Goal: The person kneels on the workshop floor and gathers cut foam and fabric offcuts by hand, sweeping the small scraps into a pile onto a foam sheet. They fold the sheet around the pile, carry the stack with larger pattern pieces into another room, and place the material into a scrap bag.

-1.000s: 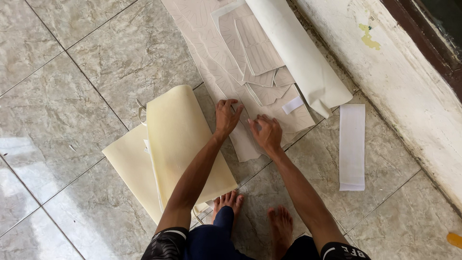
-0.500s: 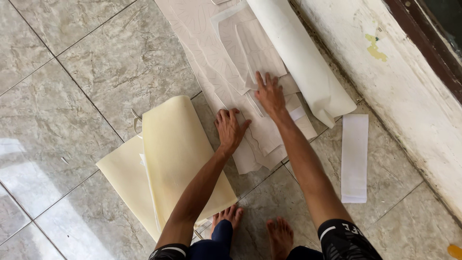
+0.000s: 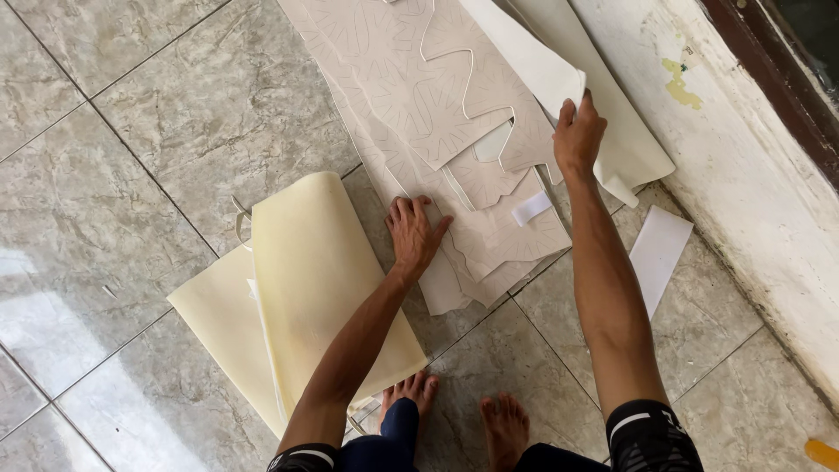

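Left hand (image 3: 415,234) lies flat, fingers spread, pinning the patterned sheet (image 3: 393,79) to the floor (image 3: 131,131); right hand (image 3: 577,135) is pinched on the white flap (image 3: 524,52), lifting it clear.

Beige patterned sheet (image 3: 411,105) spread flat on tiled floor, marked with traced outlines (several shapes already cut out), pressed at lower edge by left hand (image 3: 412,234). White sheet (image 3: 533,65) overlapping its right side, corner pinched and lifted by right hand (image 3: 577,140).
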